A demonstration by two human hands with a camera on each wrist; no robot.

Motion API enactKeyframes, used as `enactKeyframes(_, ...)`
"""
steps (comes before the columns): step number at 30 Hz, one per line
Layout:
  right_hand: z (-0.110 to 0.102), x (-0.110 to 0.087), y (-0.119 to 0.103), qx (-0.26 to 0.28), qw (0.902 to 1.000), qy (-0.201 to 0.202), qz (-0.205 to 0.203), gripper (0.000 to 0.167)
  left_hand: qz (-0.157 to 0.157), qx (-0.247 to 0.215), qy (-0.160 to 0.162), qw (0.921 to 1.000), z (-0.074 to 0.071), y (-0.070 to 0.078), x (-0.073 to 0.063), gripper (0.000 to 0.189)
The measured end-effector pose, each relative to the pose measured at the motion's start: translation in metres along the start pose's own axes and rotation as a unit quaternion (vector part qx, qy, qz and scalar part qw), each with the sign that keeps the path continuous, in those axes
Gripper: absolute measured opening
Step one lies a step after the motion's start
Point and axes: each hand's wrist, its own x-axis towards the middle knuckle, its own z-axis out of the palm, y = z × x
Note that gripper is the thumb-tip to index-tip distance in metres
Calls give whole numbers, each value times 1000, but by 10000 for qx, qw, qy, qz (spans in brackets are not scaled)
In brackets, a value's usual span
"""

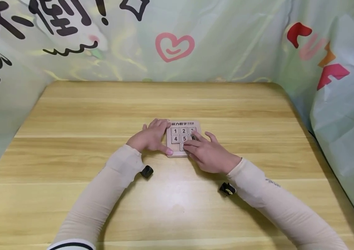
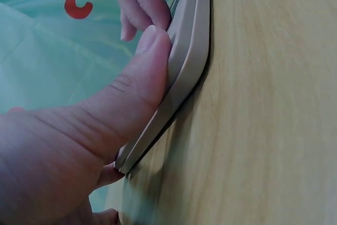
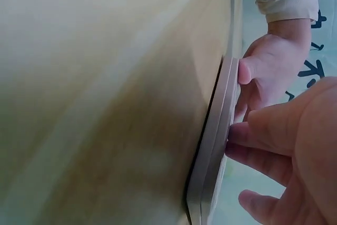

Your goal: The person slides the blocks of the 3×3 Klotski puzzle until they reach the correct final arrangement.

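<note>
A flat pinkish number slide puzzle point(image 1: 180, 155) lies on the table, printed characters along its far edge. Tiles 1 to 6 show in two rows, with 3 and 6 partly behind fingers. In the row nearest me, the left slot is bare, the middle tile point(image 1: 181, 147) is partly covered, and the right slot is hidden. My left hand point(image 1: 152, 137) holds the puzzle's left side, thumb on the near corner and fingers at the far one. My right hand point(image 1: 212, 153) reaches over the right side, its extended fingertips touching the tiles. In the right wrist view these fingers point(image 3: 263, 130) press the puzzle's top face.
The wood-grain table point(image 1: 86, 114) extends around the puzzle on all sides. A printed curtain point(image 1: 227, 41) hangs behind it and along the right. Small black devices are strapped at the left wrist point(image 1: 147, 172) and the right wrist point(image 1: 227, 189).
</note>
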Motion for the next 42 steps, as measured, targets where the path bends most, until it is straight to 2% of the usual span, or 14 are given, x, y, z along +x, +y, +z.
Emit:
enactKeyframes(6, -7, -3, 9, 71, 9996, 175, 200, 30, 7, 69, 22, 10000, -2, 0, 1, 115)
enactKeyframes(13, -5, -10, 20, 119, 9987, 123, 477, 36, -24, 73, -31, 10000, -3, 0, 1, 117)
enactKeyframes(19, -2, -5, 16, 88, 9997, 26, 242, 43, -37, 93, -7, 9999, -4, 0, 0, 116)
enactKeyframes(32, 0, 21, -5, -42, 9997, -9, -235, 42, -24, 105, -18, 9999, -4, -1, -2, 113)
enactKeyframes(39, -5, 16, -6, 240, 9980, -155, -561, 32, 22, 67, -46, 10000, -3, 1, -2, 113)
enactKeyframes(42, -7, 13, -3, 153, 9993, -32, -342, 33, 19, 40, -27, 10000, -2, 1, -2, 113)
